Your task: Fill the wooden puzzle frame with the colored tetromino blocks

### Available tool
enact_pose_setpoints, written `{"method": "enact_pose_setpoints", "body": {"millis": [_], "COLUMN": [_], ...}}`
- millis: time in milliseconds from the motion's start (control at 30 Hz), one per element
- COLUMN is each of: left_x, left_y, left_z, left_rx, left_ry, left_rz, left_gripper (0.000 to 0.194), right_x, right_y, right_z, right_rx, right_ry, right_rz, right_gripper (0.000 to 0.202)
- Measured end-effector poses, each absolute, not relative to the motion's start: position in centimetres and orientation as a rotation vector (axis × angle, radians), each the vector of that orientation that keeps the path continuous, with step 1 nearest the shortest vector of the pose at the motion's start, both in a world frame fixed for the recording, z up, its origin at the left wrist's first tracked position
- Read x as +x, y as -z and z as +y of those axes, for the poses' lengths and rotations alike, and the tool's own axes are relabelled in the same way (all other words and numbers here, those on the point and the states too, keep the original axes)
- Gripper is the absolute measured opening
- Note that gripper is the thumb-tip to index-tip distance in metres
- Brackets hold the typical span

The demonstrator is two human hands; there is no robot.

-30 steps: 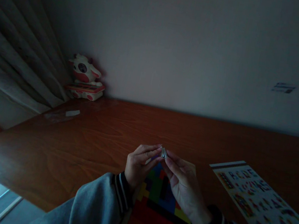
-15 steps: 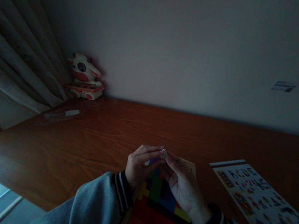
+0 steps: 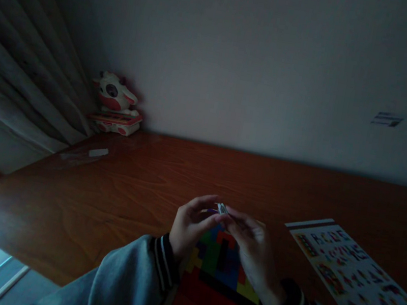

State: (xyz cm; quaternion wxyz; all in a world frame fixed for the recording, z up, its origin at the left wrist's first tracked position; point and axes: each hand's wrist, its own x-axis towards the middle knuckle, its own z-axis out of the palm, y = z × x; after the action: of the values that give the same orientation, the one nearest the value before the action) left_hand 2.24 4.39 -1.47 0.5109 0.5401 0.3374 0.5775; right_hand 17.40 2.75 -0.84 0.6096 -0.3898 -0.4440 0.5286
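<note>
We hold a small, whitish piece (image 3: 222,208), tilted, its exact shape too dim for us to tell, near the far end of the puzzle (image 3: 218,304), a patchwork of red, yellow, green, blue and black.

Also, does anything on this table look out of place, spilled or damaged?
Perhaps one thing: near the left edge of the table lies a clear scrap with a white strip, like a stray wrapper. I see no spill, and the visible coloured blocks look neatly fitted, though the picture is dim.

Room over tabletop (image 3: 136,188) beyond fingers (image 3: 200,202); toy (image 3: 115,103) blocks far-left corner.
</note>
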Motion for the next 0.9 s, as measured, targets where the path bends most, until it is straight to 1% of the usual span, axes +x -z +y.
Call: {"method": "enact_pose_setpoints", "body": {"millis": [133, 333, 500, 700, 833, 900], "left_x": [2.3, 2.0, 2.0, 2.0, 1.9, 1.9], "left_y": [1.3, 0.9, 1.1, 1.1, 1.0, 0.9], "left_z": [4.4, 4.4, 4.4, 4.5, 4.5, 4.5], "left_rx": [1.183, 1.165, 1.126, 1.000, 0.962, 0.968], "left_ry": [-1.260, -1.199, -1.207, -1.200, -1.091, -1.043], "left_rz": [0.789, 0.744, 0.752, 0.778, 0.768, 0.753], "left_gripper": [0.033, 0.036, 0.032, 0.039, 0.036, 0.035], "right_x": [17.4, 17.3, 17.7, 19.0, 20.3, 20.6], "right_y": [0.4, 0.2, 0.4, 0.6, 0.9, 0.9], "right_z": [2.3, 1.9, 2.3, 3.1, 3.6, 3.6], "right_rx": [-0.912, -0.934, -0.938, -0.961, -1.008, -0.985], "right_ry": [-1.129, -1.086, -0.845, -0.569, -0.453, -0.470], "right_rz": [-1.185, -1.265, -1.465, -1.698, -1.809, -1.885], "right_gripper": [0.020, 0.016, 0.014, 0.031, 0.052, 0.055]}}
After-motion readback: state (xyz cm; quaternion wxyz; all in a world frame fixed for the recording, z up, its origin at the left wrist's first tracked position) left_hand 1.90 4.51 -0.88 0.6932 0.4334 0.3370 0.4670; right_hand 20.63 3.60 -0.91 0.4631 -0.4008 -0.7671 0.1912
